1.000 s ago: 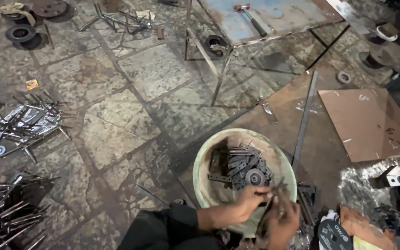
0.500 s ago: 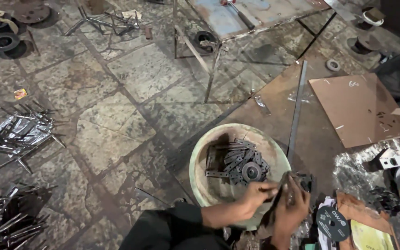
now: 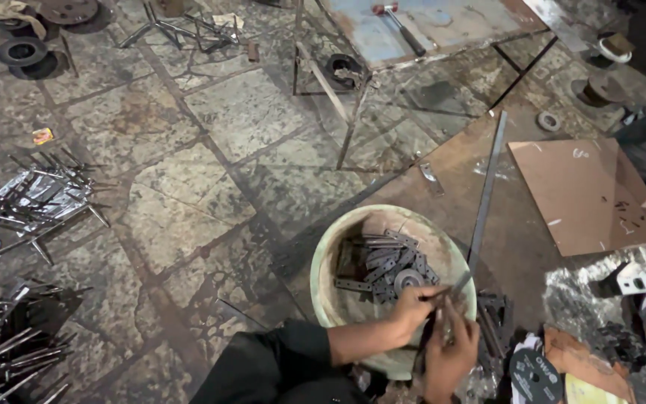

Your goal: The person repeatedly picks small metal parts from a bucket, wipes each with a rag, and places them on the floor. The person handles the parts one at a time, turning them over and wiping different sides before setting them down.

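sorting flat perforated metal strips (image 3: 383, 263) out of the pale green basin (image 3: 330, 299). left hand (image 3: 413, 310) pinching a thin strip (image 3: 454, 288) over the basin rim, right hand (image 3: 450, 352) closed around more. probably next: squaring pieces together, steady fingertip hold needed.

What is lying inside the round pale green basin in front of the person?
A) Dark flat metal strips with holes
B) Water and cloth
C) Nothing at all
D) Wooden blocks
A: the basin holds a pile of dark perforated metal strips and a round disc, with both hands, left hand and right hand, at its near rim.
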